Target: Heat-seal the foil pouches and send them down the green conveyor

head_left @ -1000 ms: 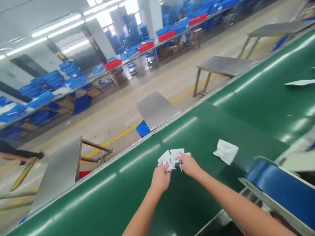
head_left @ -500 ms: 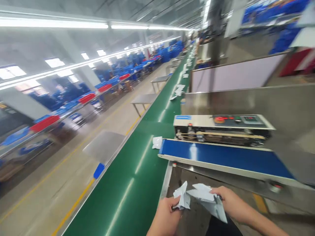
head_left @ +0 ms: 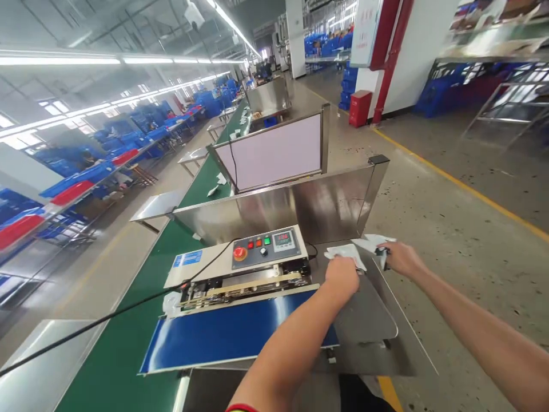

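Note:
My left hand (head_left: 342, 274) is closed on a small white plastic bag (head_left: 348, 252), just past the right end of the band sealer (head_left: 240, 257). Further right, my right hand (head_left: 401, 258) grips another white bag (head_left: 374, 242), whose pale end points left toward the first one. Something dark shows by its fingers, too small to name. Both hands are above a metal side plate (head_left: 364, 309) at the sealer's infeed end. The sealer's blue belt (head_left: 231, 335) runs left from there, partly behind my left forearm. One white bag (head_left: 172, 303) sits at the belt's far left end.
A long green conveyor (head_left: 124, 320) passes on the left, with white bags (head_left: 218, 182) further along. Behind the sealer stand a steel panel (head_left: 300, 209) and a framed pale board (head_left: 274, 151). A black cable (head_left: 107, 316) crosses from the left over the sealer.
The view has swung to the right, bringing the floor and a red pipe into sight. Both hands, still holding white bags, have moved from in front of the belt to the sealer's right end.

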Demonstrator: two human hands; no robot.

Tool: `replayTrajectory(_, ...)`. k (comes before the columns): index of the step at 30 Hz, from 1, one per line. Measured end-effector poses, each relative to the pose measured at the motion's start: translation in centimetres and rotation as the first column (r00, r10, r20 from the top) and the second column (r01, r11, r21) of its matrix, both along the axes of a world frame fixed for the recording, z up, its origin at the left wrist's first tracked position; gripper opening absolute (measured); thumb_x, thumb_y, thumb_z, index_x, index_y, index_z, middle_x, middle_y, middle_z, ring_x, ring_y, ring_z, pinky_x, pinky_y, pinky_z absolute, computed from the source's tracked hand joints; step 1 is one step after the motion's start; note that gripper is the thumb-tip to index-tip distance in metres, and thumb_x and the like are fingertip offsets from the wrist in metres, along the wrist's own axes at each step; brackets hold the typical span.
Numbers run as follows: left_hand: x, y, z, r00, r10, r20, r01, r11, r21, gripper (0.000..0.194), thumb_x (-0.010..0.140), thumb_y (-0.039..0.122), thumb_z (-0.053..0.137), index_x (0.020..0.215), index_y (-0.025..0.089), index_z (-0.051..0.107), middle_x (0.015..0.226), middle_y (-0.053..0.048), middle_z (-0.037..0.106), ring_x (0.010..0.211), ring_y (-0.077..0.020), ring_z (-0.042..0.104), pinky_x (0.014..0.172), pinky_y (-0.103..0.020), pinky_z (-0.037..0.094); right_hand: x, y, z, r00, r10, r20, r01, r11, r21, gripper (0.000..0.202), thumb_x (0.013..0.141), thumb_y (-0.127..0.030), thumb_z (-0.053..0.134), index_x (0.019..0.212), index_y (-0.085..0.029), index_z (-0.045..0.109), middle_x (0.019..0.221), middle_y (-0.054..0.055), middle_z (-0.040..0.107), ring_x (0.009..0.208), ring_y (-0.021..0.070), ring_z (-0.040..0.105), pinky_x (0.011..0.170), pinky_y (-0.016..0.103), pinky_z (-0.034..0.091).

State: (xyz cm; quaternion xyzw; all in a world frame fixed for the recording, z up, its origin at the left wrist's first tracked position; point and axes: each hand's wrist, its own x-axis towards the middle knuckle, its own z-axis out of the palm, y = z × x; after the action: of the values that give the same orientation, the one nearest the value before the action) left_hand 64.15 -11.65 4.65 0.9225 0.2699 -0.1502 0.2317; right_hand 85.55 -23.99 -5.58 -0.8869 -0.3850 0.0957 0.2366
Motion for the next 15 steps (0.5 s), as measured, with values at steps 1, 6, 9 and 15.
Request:
replayTrajectory(1, 2.1, 0.7, -1.3, 0.997, 0.039, -0.073, -0.039, 0.999, 0.008, 0.041, 0.101, 0.012, 0.059, 0.135, 0.01, 0.082, 0.134, -0.025, 0.079, 0.129, -0.0345, 0.076, 0.11, -0.039, 0.059, 0.0, 1.2, -1.7, 0.999, 0.036, -0.036, -0.037, 0.999, -0.039, 0.046, 0.078, -0.003, 0.061, 0.104, -0.022, 0.093, 0.115, 0.013, 0.087, 0.102, 0.0287, 0.082, 0.091, 0.032, 0.058)
replayTrajectory(6, 5.5, 4.8, -6.5, 0.959, 0.165, -0.23, -0.169, 0.986, 0.002, 0.046, 0.101, 0.003, 0.055, 0.138, 0.012, 0.081, 0.144, -0.025, 0.076, 0.138, -0.032, 0.073, 0.116, -0.038, 0.057, -3.2, 5.3, -7.8, 0.964, 0.201, -0.173, -0.226, 0.965, -0.137, 0.061, 0.075, 0.0, 0.064, 0.124, -0.025, 0.09, 0.163, 0.012, 0.066, 0.14, 0.0305, 0.07, 0.121, 0.036, 0.05)
replayTrajectory(9, 5.8, 6.3, -8.4, 0.928, 0.218, -0.301, -0.227, 0.974, 0.004, 0.046, 0.093, 0.002, 0.066, 0.135, 0.013, 0.081, 0.145, -0.024, 0.076, 0.137, -0.0331, 0.074, 0.115, -0.039, 0.058, -3.5, 6.9, -9.2, 0.943, 0.248, -0.221, -0.284, 0.947, -0.152, 0.06, 0.077, -0.003, 0.067, 0.129, -0.023, 0.088, 0.171, 0.014, 0.058, 0.15, 0.0328, 0.062, 0.127, 0.039, 0.045)
replayTrajectory(15, 7.2, 6.4, -9.2, 0.89, 0.261, -0.374, -0.29, 0.957, -0.022, 0.062, 0.074, 0.009, 0.089, 0.135, 0.009, 0.077, 0.144, -0.029, 0.075, 0.134, -0.0387, 0.075, 0.108, -0.039, 0.061, -1.1, 8.5, -8.7, 0.898, 0.297, -0.324, -0.361, 0.919, -0.16, 0.053, 0.076, -0.008, 0.069, 0.124, -0.022, 0.087, 0.136, 0.015, 0.08, 0.129, 0.0337, 0.076, 0.113, 0.04, 0.055)
